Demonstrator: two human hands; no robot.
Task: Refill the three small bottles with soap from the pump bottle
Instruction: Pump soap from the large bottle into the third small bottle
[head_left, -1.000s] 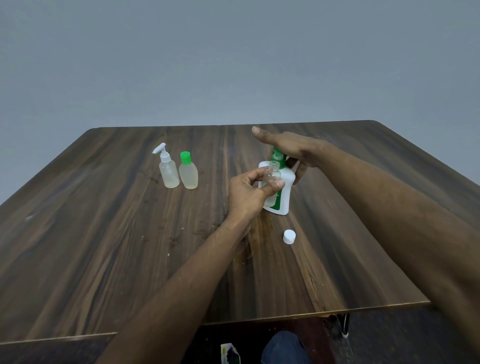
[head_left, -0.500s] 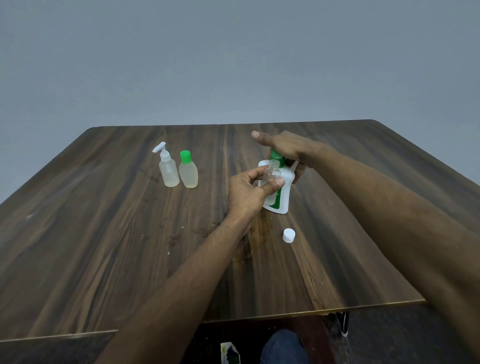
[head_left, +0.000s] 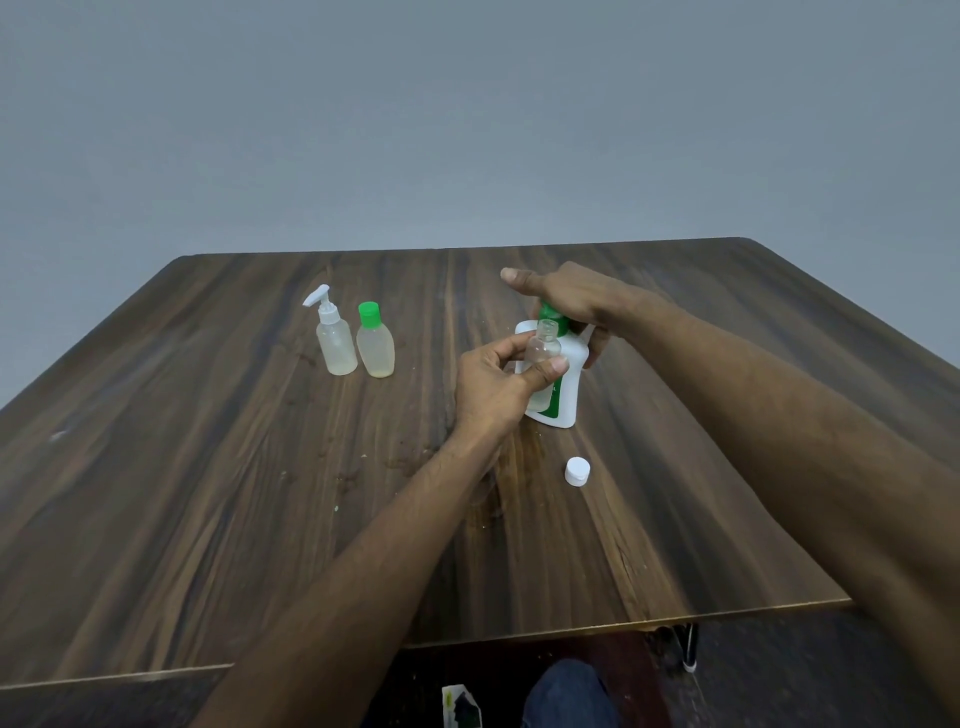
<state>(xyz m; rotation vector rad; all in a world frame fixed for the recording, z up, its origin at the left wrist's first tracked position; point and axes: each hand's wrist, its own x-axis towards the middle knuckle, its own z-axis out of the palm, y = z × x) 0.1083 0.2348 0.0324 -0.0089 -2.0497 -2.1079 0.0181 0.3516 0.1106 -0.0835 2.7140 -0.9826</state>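
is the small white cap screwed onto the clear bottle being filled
No, the small white cap lies on the wooden table, apart from the small clear bottle.

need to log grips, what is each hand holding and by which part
Left hand pinches the small clear bottle around its body. Right hand presses the pump bottle head.

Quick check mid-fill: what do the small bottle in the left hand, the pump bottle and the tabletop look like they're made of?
Small bottle: clear plastic, probably; the white body behind shows through it.
Pump bottle: opaque white plastic, slight sheen, with a green pump head.
Tabletop: dark wood-grain surface, likely laminate; its pale front edge suggests board underneath.
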